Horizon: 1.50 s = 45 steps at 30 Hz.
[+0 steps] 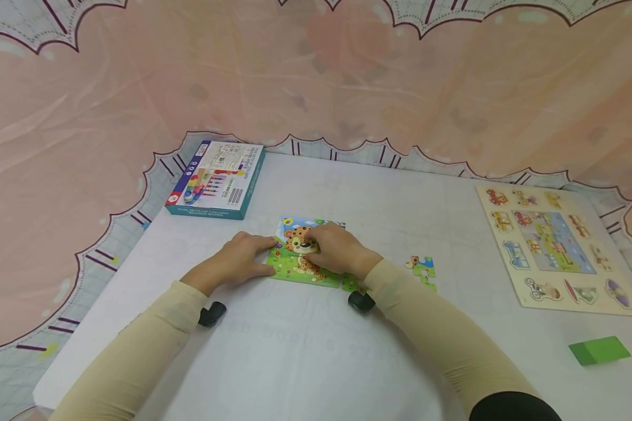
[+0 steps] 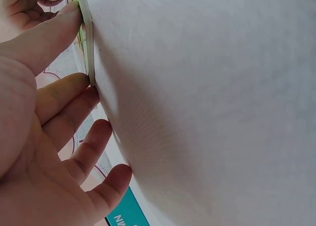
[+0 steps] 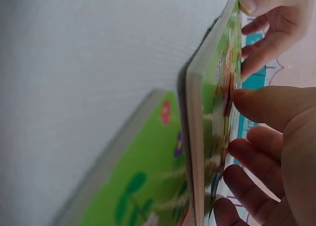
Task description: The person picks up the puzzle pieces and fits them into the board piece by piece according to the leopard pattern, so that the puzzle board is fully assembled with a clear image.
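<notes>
A flat jigsaw picture of a spotted leopard cub [image 1: 284, 268] on green grass lies on the white table. My left hand [image 1: 237, 257] rests at its left side, with thumb and forefinger at the edge and the other fingers spread down to the table in the left wrist view. My right hand [image 1: 337, 248] lies over the picture's right part, thumb and fingertips touching its surface around the cub's face. A separate green flowered piece [image 3: 143, 171] lies beside the near right corner, partly under the right wrist in the head view.
Loose puzzle pieces [image 1: 426, 268] lie right of the right forearm. A teal-sided box [image 1: 216, 181] stands at the back left. A wooden picture board [image 1: 548, 286] lies at the right, with a green block [image 1: 600, 351] nearer. A patterned curtain [image 1: 316, 88] hangs behind the table.
</notes>
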{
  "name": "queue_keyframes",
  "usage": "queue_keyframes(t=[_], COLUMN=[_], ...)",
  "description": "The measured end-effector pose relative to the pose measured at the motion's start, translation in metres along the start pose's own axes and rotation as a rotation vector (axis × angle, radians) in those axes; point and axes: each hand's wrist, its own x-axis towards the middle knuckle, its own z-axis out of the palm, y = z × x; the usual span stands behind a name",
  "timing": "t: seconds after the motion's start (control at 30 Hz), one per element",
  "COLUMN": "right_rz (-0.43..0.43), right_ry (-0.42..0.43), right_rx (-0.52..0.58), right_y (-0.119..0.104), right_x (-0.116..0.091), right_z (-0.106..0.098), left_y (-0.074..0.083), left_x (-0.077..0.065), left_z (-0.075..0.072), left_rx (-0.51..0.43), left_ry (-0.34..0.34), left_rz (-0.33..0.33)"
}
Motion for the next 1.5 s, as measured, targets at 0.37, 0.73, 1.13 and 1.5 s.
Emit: queue_keyframes(t=[0.37,0.73,1.13,1.5], right_rz=[0.024,0.051,0.068,0.088], right_ry=[-0.014,-0.025,-0.037,-0.047], right_rx=[-0.011,-0.020,-0.048,-0.060], right_y=[-0.0032,-0.0063,-0.0087,-0.0084], right_x=[-0.0002,-0.0002,0.0019,0.0018], right_z=[-0.0013,-0.0019,-0.0002,0.0003], left_y=[-0.0002,-0.0012,-0.0009,-0.0006], left_x=[0.0001,0.0005,-0.0005,0.0000], left_z=[0.0006,0.0010,-0.0001,0.0002], left_rx=[-0.009,0.001,-0.001,0.003], left_ry=[-0.005,0.000,0.001,0.006], left_rz=[-0.014,0.001,-0.004,0.009])
